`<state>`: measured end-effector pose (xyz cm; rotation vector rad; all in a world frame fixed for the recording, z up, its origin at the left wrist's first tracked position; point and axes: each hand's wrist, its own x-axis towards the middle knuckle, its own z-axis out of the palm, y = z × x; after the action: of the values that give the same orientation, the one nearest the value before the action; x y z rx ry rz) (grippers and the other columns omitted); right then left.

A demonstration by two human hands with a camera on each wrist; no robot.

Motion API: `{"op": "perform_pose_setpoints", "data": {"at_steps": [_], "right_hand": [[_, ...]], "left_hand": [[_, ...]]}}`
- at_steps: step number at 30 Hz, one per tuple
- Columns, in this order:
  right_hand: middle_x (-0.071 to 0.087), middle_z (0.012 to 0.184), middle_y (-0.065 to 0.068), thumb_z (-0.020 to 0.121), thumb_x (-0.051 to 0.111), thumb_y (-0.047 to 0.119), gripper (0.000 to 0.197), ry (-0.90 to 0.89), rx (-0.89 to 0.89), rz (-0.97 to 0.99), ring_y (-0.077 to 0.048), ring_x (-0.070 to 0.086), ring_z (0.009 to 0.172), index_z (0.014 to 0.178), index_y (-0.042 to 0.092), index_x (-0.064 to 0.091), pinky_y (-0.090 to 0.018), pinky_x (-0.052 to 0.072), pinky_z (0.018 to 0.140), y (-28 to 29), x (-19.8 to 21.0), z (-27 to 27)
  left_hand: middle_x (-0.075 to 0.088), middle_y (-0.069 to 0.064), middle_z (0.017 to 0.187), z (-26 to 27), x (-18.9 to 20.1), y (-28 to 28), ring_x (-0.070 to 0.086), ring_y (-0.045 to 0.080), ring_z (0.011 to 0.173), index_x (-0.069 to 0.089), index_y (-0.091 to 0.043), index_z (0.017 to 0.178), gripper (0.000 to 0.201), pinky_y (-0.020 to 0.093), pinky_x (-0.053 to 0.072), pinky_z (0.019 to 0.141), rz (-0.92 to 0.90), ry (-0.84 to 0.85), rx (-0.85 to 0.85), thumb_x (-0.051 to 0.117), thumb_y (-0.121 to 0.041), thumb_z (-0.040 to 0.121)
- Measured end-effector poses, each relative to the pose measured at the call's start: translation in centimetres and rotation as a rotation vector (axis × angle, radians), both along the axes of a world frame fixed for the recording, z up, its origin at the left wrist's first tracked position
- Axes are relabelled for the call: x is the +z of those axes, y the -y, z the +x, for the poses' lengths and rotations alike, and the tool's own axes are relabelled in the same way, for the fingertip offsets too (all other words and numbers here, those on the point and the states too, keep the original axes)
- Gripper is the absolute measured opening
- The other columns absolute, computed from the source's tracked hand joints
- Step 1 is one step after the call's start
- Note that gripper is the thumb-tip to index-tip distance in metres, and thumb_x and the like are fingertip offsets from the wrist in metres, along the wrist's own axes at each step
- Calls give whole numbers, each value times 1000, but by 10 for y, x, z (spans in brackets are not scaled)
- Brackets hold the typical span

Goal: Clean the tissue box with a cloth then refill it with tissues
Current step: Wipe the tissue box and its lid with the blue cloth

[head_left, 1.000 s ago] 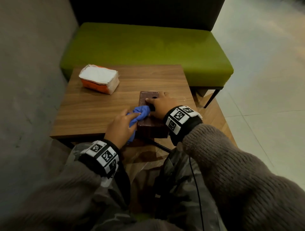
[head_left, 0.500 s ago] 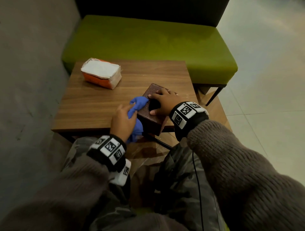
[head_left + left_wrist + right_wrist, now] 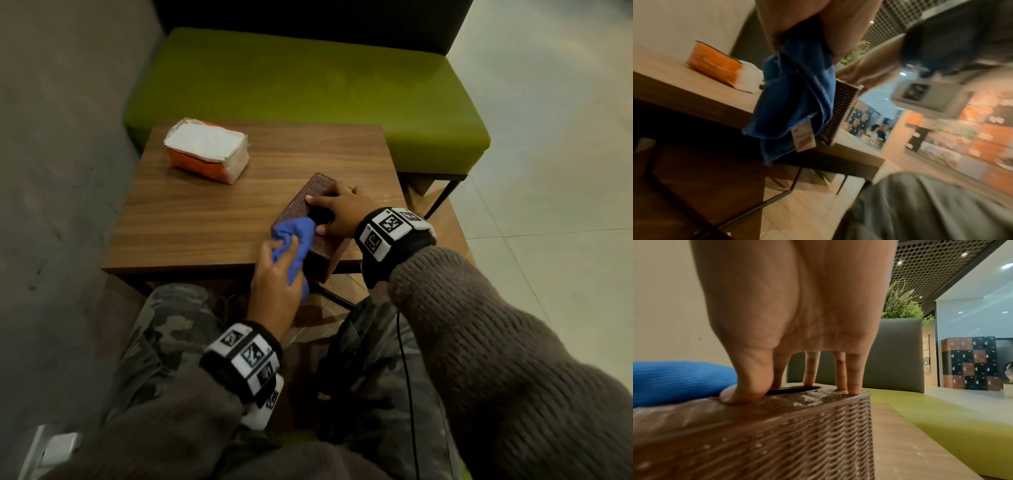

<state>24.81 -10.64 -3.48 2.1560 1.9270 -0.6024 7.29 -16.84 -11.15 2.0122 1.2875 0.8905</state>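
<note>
1. The brown woven tissue box [image 3: 310, 219] sits skewed at the near right edge of the wooden table [image 3: 219, 212], one corner poking over the rim.
2. The right hand [image 3: 337, 212] is planted on the box's top, fingers [image 3: 856, 376] spread and straight, tips pressing round the dark slot.
3. The left hand [image 3: 274, 277] has its fingers curled tight round the blue cloth [image 3: 294, 246], bunched against the box's near left corner; a tail and tag hang below the table's edge.
4. The orange tissue pack [image 3: 207, 149] lies far left on the table, well apart, with the green bench [image 3: 308, 89] beyond.
</note>
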Motion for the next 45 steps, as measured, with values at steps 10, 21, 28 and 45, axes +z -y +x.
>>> {"op": "perform_pose_setpoints", "data": {"at_steps": [10, 21, 28, 45], "right_hand": [[22, 153, -7, 91, 58, 48, 66, 10, -6, 15, -43, 23, 136, 148, 44, 27, -54, 30, 112, 0, -4, -1], [23, 151, -8, 93, 54, 50, 62, 38, -15, 28, -41, 26, 133, 148, 46, 25, -50, 31, 111, -2, -8, -1], [20, 154, -7, 92, 52, 56, 66, 62, -18, 31, -40, 24, 136, 149, 45, 23, -48, 30, 112, 0, -7, -2], [34, 147, -15, 90, 65, 22, 73, -477, -615, 611, -30, 34, 136, 150, 9, 25, -37, 30, 111, 65, -52, -34]], "left_hand": [[40, 8, 124, 6, 7, -4, 47, 14, 106, 50, -13, 132, 48, 26, 45, 94, -66, 1, 32, 60, -5, 86], [41, 9, 119, 2, 11, -10, 44, 10, 101, 55, -12, 128, 42, 23, 43, 89, -28, -11, 8, 58, -5, 87], [42, 9, 118, 4, 7, 1, 47, 13, 102, 59, -15, 124, 40, 23, 42, 87, 11, -55, -128, 61, -6, 85], [48, 7, 134, -17, 29, -55, 53, 26, 111, 63, -10, 119, 34, 20, 34, 85, -2, -226, -105, 57, -7, 86]]}}
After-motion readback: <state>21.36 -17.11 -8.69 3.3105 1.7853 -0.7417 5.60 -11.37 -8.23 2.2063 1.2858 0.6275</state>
